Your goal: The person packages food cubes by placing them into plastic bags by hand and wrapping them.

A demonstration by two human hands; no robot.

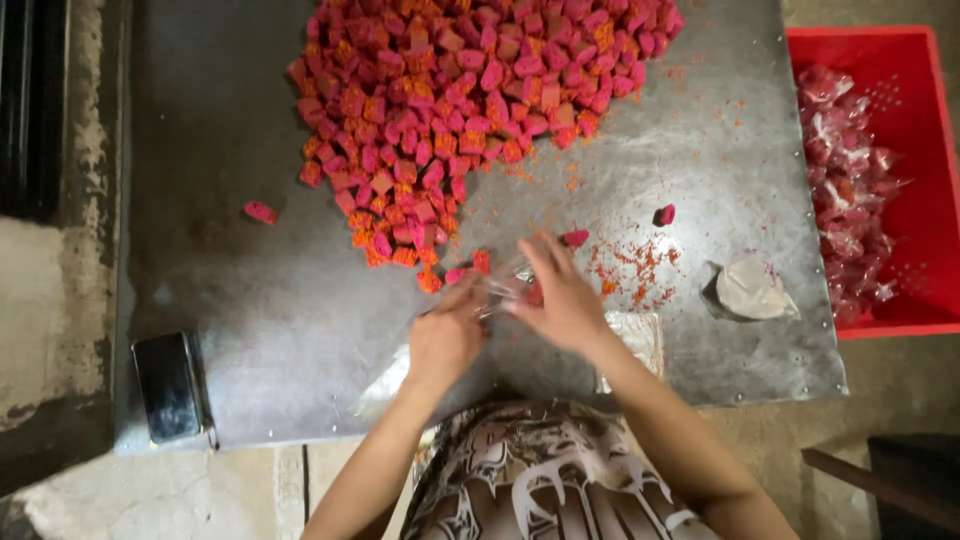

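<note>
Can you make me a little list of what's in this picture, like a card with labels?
Surface: grey metal table
Big pile: pink and orange candy cubes
Left hand: pinching a clear wrapper
Right hand: on the same wrapper, over one pink piece
Loose pieces: stray cube, stray cube at left
Right side: red crate of wrapped candies
Also: wrapper stack, dark phone

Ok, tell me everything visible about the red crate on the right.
The red crate is plastic-looking, with low walls and a perforated floor. It sits beside the right edge of the metal table, cut off by the frame. Its left half holds a heap of clear-wrapped dark red pieces. Neither hand touches it.
</note>
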